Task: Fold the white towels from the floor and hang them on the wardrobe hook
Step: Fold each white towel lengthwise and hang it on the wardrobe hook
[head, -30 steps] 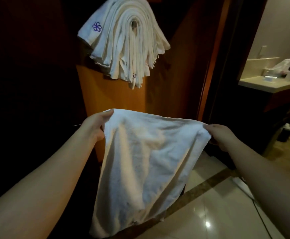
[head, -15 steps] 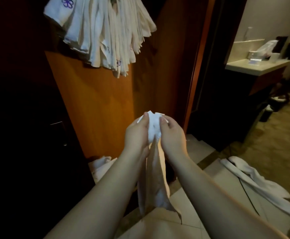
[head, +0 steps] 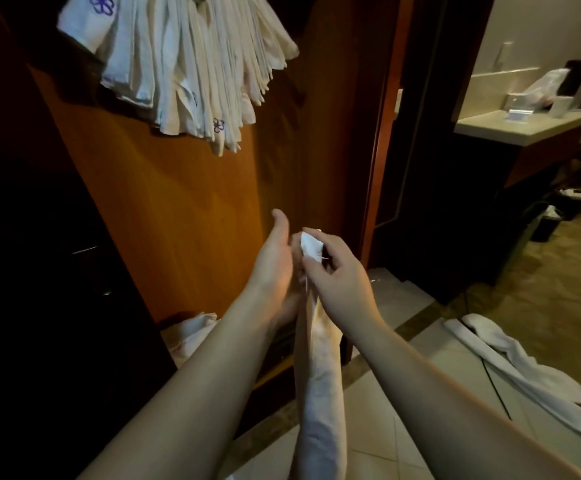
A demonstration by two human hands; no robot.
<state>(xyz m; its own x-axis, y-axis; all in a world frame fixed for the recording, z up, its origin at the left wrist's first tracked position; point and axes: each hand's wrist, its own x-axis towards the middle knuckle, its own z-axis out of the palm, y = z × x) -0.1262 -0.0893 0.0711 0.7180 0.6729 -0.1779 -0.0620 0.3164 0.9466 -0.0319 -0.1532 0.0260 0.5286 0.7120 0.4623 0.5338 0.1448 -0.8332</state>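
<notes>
A white towel [head: 322, 386], folded in half lengthwise, hangs down in front of me. My right hand [head: 334, 275] pinches its top corners between thumb and fingers. My left hand [head: 275, 265] is beside it with straight fingers, palm against the towel's left side. Several folded white towels [head: 185, 60] with purple flower marks hang in a thick bunch at the top left on the orange wardrobe panel [head: 185, 216]; the hook itself is hidden under them. One more white towel [head: 521, 372] lies on the floor at right, another [head: 188, 334] at the wardrobe's foot.
The dark open wardrobe interior [head: 50, 271] fills the left. A counter [head: 524, 126] with small items stands at the far right, with dark bins [head: 555, 220] below it. Pale floor tiles [head: 420, 341] run under my arms.
The spread towel was folded in half by bringing both hands together. Since then my left hand has let go of the corners and opened flat, while my right hand keeps them pinched.
</notes>
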